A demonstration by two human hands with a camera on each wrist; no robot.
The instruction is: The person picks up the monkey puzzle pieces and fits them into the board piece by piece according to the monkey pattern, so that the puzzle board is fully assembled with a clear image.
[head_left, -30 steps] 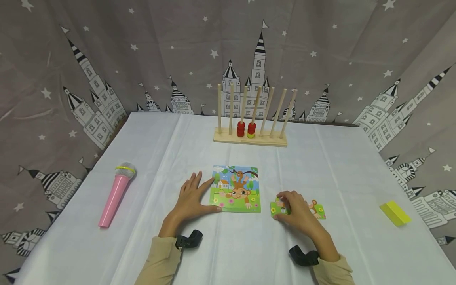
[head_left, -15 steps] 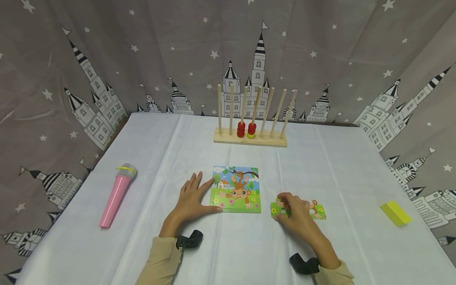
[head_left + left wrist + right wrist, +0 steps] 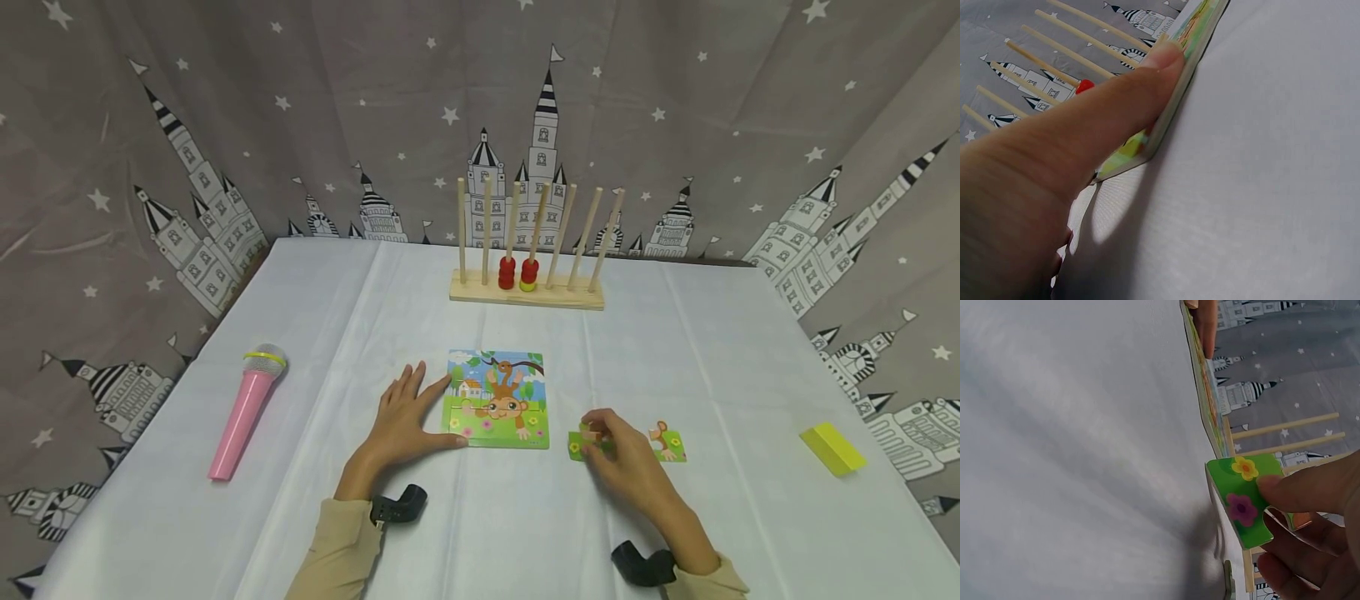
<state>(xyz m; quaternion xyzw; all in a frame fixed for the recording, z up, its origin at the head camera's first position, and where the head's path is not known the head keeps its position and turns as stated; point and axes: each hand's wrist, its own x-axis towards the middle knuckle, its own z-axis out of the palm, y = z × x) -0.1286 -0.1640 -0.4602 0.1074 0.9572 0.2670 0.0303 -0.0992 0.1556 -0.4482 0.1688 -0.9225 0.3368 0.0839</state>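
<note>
A square monkey jigsaw puzzle [image 3: 497, 408] lies flat mid-table. At its left side rests my left hand [image 3: 397, 425], fingers spread, with index finger and thumb touching the edge. The thumb [image 3: 1129, 94] lies over the puzzle's near corner in the left wrist view. To the right, my right hand [image 3: 630, 454] pinches a green puzzle piece [image 3: 1238, 494] with a yellow and a purple flower, raised and tilted off the cloth. Part of that piece is hidden behind the fingers in the head view. Another puzzle piece [image 3: 672, 446], green with a brown monkey part, lies just right of this hand.
Behind the puzzle stands a wooden peg rack [image 3: 525, 296] with several upright rods and red and yellow beads. A pink toy microphone [image 3: 243, 421] lies at the left, a yellow block [image 3: 832, 448] at the right. White cloth [image 3: 360, 333] covers the table.
My right hand has tilted and lifted the flowered puzzle piece off the cloth, shifting very slightly. The left hand and the puzzle have stayed put.
</note>
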